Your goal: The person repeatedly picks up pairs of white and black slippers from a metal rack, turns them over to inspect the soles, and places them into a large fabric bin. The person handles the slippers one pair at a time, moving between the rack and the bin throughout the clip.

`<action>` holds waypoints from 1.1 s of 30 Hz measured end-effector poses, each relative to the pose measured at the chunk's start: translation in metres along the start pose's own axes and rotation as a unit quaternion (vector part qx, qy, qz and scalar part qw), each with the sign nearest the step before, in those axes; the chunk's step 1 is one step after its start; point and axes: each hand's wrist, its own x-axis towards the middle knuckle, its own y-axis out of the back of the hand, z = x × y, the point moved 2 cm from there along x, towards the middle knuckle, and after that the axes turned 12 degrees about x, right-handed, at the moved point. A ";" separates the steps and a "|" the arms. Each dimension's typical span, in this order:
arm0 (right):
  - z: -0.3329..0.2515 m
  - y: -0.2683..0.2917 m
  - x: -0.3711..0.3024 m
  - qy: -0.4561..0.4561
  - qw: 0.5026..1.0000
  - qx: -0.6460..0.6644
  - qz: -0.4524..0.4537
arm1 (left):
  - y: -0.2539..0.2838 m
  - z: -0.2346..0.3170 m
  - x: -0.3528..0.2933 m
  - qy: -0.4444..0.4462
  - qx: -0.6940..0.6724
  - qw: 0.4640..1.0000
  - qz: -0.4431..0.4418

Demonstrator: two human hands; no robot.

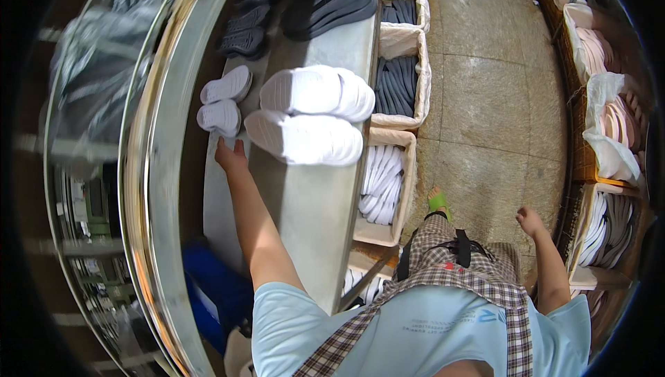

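My left hand (pixel 232 155) reaches over the grey metal bench, thumb and fingers apart, with its fingertips right beside a small stack of white shoe soles (pixel 221 117). Whether they touch the soles cannot be made out. To its right, two larger rows of nested white soles (pixel 308 139) lie side by side on the bench (pixel 276 200). Low at my right side hangs my right hand (pixel 530 222), its fingers loosely curled and nothing visible in them.
Dark grey soles (pixel 336 6) lie further along the bench. Lined baskets with grey soles (pixel 396 86) and white soles (pixel 381 184) stand along its right edge. Across the tiled aisle (pixel 488 100), more baskets hold pink soles (pixel 620 122). A blue object (pixel 215 294) is at lower left.
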 end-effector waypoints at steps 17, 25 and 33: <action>-0.040 -0.002 0.079 -0.042 0.995 -0.070 -0.059 | -0.015 -0.040 0.120 0.332 -0.525 0.783 0.033; -0.064 0.036 0.088 -0.011 0.999 0.024 0.044 | -0.114 0.060 0.132 0.327 -0.268 0.906 -0.019; -0.070 0.004 0.061 -0.053 0.997 -0.035 -0.039 | -0.141 -0.010 0.199 0.354 -0.322 0.877 0.025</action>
